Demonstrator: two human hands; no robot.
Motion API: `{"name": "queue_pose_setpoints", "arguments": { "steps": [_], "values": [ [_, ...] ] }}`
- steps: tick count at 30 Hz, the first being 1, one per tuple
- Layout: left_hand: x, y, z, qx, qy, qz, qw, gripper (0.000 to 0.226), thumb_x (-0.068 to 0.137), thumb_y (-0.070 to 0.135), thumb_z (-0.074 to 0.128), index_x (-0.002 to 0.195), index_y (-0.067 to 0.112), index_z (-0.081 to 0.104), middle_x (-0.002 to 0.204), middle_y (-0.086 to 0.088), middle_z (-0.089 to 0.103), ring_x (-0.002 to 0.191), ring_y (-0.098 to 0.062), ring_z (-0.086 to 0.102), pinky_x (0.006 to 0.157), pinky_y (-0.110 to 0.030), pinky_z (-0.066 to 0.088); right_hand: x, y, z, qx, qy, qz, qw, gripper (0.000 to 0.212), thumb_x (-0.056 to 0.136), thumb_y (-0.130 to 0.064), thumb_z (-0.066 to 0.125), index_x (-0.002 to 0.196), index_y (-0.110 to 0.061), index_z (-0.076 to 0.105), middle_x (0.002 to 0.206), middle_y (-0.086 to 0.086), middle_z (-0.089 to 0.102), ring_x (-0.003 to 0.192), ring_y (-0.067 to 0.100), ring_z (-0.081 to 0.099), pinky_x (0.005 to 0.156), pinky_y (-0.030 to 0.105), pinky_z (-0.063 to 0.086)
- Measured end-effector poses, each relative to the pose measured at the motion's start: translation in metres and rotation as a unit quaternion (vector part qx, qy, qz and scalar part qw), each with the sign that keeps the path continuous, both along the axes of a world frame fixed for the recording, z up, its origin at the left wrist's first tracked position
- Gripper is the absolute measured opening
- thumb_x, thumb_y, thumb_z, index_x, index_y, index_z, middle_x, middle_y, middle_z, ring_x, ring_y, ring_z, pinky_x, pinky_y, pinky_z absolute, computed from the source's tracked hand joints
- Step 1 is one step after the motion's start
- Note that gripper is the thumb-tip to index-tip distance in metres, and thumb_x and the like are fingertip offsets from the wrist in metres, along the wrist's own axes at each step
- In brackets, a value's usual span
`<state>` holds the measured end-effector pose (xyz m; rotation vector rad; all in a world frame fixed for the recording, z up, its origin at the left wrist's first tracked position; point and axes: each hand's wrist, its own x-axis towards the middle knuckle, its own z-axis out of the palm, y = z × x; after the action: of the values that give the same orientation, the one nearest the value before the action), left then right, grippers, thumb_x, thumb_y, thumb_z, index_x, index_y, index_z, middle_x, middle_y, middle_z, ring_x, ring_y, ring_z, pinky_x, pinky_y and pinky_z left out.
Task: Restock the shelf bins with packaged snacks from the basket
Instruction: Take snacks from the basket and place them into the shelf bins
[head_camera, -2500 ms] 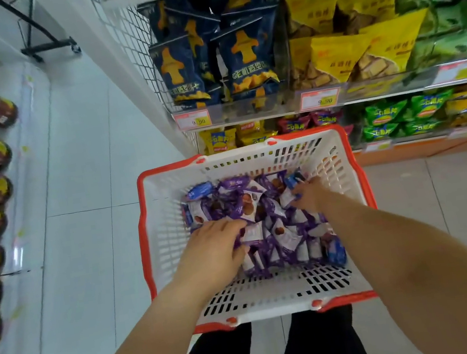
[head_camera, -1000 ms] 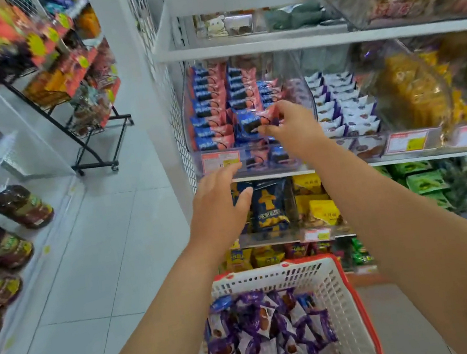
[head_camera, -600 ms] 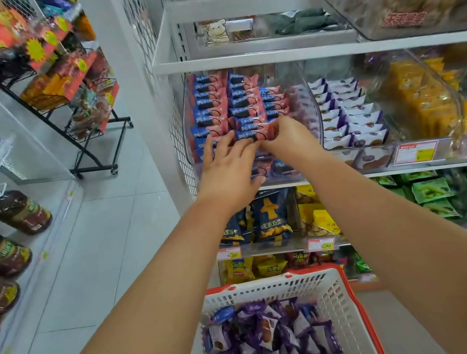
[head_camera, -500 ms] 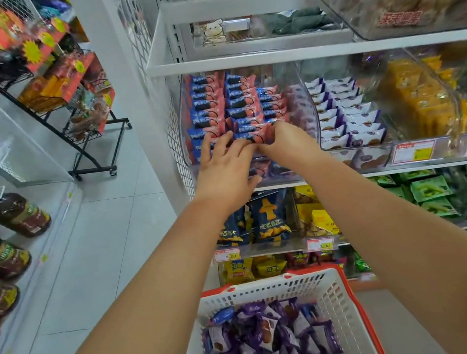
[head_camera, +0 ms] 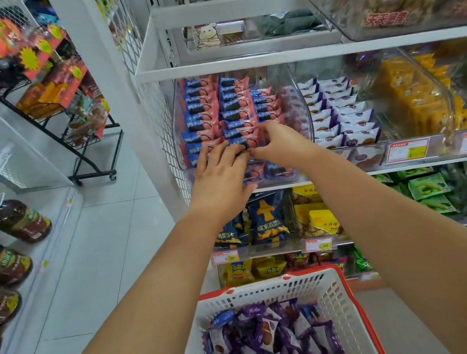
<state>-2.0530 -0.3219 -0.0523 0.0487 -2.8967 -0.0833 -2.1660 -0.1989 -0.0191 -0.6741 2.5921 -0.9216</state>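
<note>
Pressed flat-fingered left hand (head_camera: 219,173) and pinching right hand (head_camera: 279,145) on blue-pink packets (head_camera: 204,114) in bin (head_camera: 180,130); basket (head_camera: 328,281) below remained full.

Hidden and cut-off parts around the clear bin (head_camera: 178,124)

Both hands' fingertips are lost among the bin's front snack packs (head_camera: 203,111), so what the right hand (head_camera: 279,145) pinches may be one pack. Below the bin, the basket (head_camera: 332,286) runs off the bottom edge. Right of the bin, price tags (head_camera: 408,150) are too blurred to read.
</note>
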Motion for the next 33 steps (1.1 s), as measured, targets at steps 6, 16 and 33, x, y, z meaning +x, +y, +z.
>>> {"name": "queue_pose_setpoints", "arguments": {
  "steps": [6, 16, 33],
  "values": [
    [-0.002, -0.001, 0.005, 0.016, 0.009, -0.014, 1.0, 0.064, 0.092, 0.049, 0.057, 0.147, 0.022, 0.039, 0.151, 0.003, 0.033, 0.147, -0.024, 0.016, 0.121, -0.044, -0.004, -0.005, 0.002, 0.007, -0.137, -0.061, -0.077, 0.986, 0.06, 0.095, -0.018, 0.058, 0.148, -0.011, 0.032, 0.145, 0.005, 0.047, 0.127, 0.018, 0.048, 0.1, 0.031, 0.042],
    [0.033, 0.023, -0.026, 0.087, 0.152, -0.076, 0.982, 0.031, 0.091, 0.023, 0.064, 0.12, 0.014, 0.065, 0.131, -0.004, 0.059, 0.131, -0.028, 0.045, 0.114, -0.045, 0.032, 0.081, 0.061, -0.029, -0.313, 0.012, -0.128, 0.941, 0.022, 0.098, -0.009, 0.054, 0.117, -0.019, 0.055, 0.11, -0.006, 0.067, 0.102, 0.002, 0.063, 0.09, 0.02, 0.051],
    [0.177, 0.108, -0.202, 0.326, -0.341, 0.025, 0.882, 0.031, 0.101, 0.033, 0.051, 0.13, 0.026, 0.058, 0.132, 0.008, 0.055, 0.125, -0.013, 0.044, 0.102, -0.031, 0.041, 0.228, 0.2, -0.349, 0.384, -0.256, 0.054, 0.885, 0.03, 0.096, -0.016, 0.047, 0.124, -0.011, 0.056, 0.116, 0.013, 0.062, 0.106, 0.033, 0.061, 0.087, 0.041, 0.051]
  ]
}}
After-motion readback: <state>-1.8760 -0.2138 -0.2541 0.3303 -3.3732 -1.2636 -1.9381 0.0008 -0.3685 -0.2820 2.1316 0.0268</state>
